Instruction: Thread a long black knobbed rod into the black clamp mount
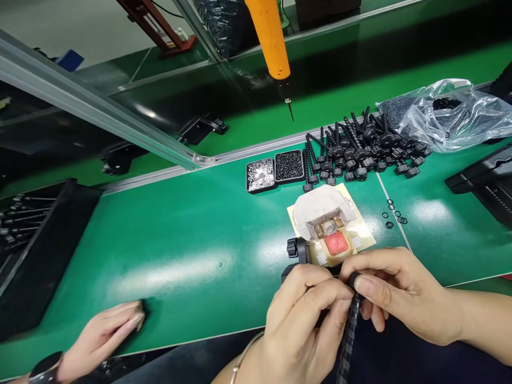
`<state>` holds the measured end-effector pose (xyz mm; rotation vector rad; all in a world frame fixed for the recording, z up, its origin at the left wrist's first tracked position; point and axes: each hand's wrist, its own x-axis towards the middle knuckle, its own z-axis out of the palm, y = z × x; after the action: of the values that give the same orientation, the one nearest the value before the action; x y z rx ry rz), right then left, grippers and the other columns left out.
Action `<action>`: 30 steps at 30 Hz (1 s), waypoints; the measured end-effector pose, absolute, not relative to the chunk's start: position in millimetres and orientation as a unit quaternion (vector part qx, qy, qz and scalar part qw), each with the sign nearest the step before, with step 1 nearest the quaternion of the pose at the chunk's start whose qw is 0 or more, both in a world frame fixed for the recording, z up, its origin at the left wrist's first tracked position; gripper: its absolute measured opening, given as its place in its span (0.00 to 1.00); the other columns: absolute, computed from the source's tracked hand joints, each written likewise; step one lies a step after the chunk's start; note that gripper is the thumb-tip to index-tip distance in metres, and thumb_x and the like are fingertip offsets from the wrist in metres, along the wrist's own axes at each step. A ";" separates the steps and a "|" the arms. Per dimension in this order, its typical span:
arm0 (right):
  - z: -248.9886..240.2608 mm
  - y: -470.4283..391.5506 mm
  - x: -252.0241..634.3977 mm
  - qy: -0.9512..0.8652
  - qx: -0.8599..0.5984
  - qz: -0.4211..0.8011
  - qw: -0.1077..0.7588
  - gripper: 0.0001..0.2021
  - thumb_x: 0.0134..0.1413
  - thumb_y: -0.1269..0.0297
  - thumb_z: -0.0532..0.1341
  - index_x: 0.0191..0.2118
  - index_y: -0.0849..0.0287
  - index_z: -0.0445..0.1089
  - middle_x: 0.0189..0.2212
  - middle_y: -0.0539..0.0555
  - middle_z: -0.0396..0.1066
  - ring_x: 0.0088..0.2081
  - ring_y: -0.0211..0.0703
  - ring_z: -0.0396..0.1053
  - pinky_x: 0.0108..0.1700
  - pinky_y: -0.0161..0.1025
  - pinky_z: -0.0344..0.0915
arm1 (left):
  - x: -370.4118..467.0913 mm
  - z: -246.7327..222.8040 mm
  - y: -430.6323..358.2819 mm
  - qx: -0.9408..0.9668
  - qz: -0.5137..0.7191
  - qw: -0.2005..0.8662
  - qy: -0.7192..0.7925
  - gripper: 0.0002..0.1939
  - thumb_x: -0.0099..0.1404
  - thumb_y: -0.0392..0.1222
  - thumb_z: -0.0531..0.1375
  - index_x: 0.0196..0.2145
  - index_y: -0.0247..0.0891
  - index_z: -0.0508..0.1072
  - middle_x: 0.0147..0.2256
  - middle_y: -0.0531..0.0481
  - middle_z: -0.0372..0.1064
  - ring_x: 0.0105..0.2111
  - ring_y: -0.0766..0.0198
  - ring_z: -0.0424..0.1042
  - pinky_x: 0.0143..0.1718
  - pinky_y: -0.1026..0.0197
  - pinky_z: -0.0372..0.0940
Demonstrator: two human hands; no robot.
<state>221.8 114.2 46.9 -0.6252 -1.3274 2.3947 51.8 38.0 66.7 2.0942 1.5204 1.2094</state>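
Note:
My left hand (304, 314) and my right hand (400, 293) meet at the near edge of the green bench. Both pinch the top end of a black ribbed rod (349, 336) that hangs down below the bench edge. My right thumb and forefinger sit on the rod's round head, and my left fingers close around it just beside them. Right behind the hands lies a taped jig (320, 210) with a red pad (336, 242) on a yellowish card. A black knobbed part (298, 249) rests against the jig's left side, partly hidden by my left hand.
An orange electric screwdriver (272, 42) hangs above. Two small trays of washers (260, 174) and screws (289, 165), a heap of black ribbed rods (360, 149), loose O-rings (394, 213) and a plastic bag (448, 114) lie behind. Another person's hand (100, 336) rests bottom left near a black tray (36, 240).

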 end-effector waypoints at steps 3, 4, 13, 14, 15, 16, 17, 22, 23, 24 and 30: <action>46.6 114.3 224.1 -0.474 -0.215 0.839 0.160 0.24 0.66 0.43 0.61 0.38 0.64 0.70 0.24 0.50 0.64 0.21 0.31 0.63 0.24 0.25 0.60 | 51.4 64.7 37.7 0.733 0.416 0.143 0.519 0.07 0.66 0.23 0.59 0.38 0.32 0.71 0.31 0.51 0.66 0.31 0.70 0.69 0.32 0.70 0.70; 46.6 114.6 224.8 -0.476 -0.210 0.839 0.160 0.24 0.66 0.43 0.61 0.38 0.64 0.70 0.24 0.50 0.63 0.21 0.31 0.63 0.23 0.25 0.60 | 51.5 63.7 37.4 0.735 0.416 0.144 0.516 0.07 0.66 0.23 0.58 0.38 0.32 0.70 0.31 0.51 0.65 0.31 0.70 0.69 0.32 0.70 0.70; 43.9 115.4 224.9 -0.412 -0.142 0.877 0.205 0.17 0.68 0.50 0.62 0.48 0.61 0.71 0.30 0.51 0.69 0.28 0.31 0.71 0.33 0.25 0.70 | 50.5 61.9 34.6 0.722 0.453 0.110 0.511 0.08 0.64 0.23 0.62 0.39 0.31 0.74 0.31 0.53 0.63 0.26 0.71 0.69 0.26 0.67 0.70; 43.7 115.5 224.5 -0.399 -0.137 0.883 0.206 0.16 0.68 0.51 0.63 0.48 0.61 0.71 0.31 0.50 0.70 0.29 0.31 0.72 0.35 0.25 0.71 | 50.1 62.7 34.5 0.722 0.452 0.108 0.512 0.08 0.63 0.23 0.62 0.39 0.31 0.74 0.30 0.53 0.63 0.26 0.71 0.69 0.26 0.67 0.70; 43.6 115.6 224.1 -0.390 -0.133 0.888 0.207 0.16 0.68 0.51 0.63 0.47 0.61 0.71 0.31 0.50 0.70 0.30 0.31 0.72 0.35 0.24 0.71 | 49.7 63.4 34.4 0.719 0.454 0.107 0.514 0.08 0.63 0.23 0.62 0.40 0.31 0.75 0.30 0.53 0.63 0.26 0.71 0.69 0.25 0.67 0.70; 43.8 115.9 223.8 -0.383 -0.131 0.890 0.210 0.15 0.68 0.52 0.63 0.47 0.60 0.71 0.31 0.50 0.70 0.30 0.31 0.73 0.36 0.24 0.71 | 49.6 63.9 34.5 0.716 0.458 0.107 0.516 0.09 0.63 0.23 0.62 0.40 0.31 0.75 0.30 0.53 0.64 0.26 0.71 0.69 0.25 0.67 0.70; 44.1 116.2 223.5 -0.382 -0.130 0.890 0.213 0.15 0.68 0.52 0.63 0.47 0.60 0.71 0.31 0.50 0.70 0.30 0.31 0.73 0.36 0.25 0.71 | 49.7 64.1 34.6 0.712 0.461 0.110 0.518 0.09 0.64 0.24 0.62 0.40 0.32 0.75 0.29 0.54 0.64 0.26 0.71 0.69 0.25 0.67 0.70; 45.1 117.7 224.2 -0.411 -0.137 0.874 0.219 0.17 0.67 0.51 0.64 0.47 0.61 0.70 0.31 0.51 0.70 0.31 0.35 0.73 0.36 0.29 0.73 | 50.3 60.3 34.5 0.693 0.491 0.141 0.509 0.11 0.63 0.24 0.63 0.41 0.34 0.77 0.30 0.54 0.64 0.27 0.71 0.69 0.24 0.67 0.68; 44.7 117.8 224.7 -0.418 -0.138 0.871 0.219 0.17 0.67 0.51 0.64 0.47 0.62 0.70 0.31 0.51 0.70 0.31 0.36 0.74 0.36 0.30 0.73 | 50.1 58.9 34.2 0.692 0.496 0.147 0.503 0.12 0.62 0.22 0.63 0.40 0.32 0.77 0.30 0.54 0.64 0.27 0.71 0.68 0.25 0.67 0.68; 44.2 117.8 225.2 -0.423 -0.137 0.868 0.221 0.17 0.67 0.51 0.64 0.47 0.62 0.70 0.31 0.52 0.71 0.31 0.37 0.74 0.36 0.30 0.73 | 49.8 57.5 33.9 0.692 0.500 0.154 0.497 0.13 0.61 0.20 0.63 0.40 0.30 0.77 0.31 0.54 0.63 0.28 0.71 0.68 0.25 0.66 0.67; 40.2 115.9 227.1 -0.460 -0.133 0.849 0.222 0.17 0.68 0.50 0.63 0.46 0.62 0.71 0.29 0.53 0.72 0.31 0.38 0.74 0.37 0.32 0.73 | 49.1 55.8 34.4 0.703 0.491 0.185 0.479 0.14 0.61 0.17 0.60 0.42 0.28 0.75 0.33 0.52 0.62 0.30 0.71 0.65 0.28 0.66 0.65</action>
<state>227.1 115.9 40.2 -0.3675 -1.2708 2.3466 49.1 34.4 55.8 1.9810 1.3505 1.3846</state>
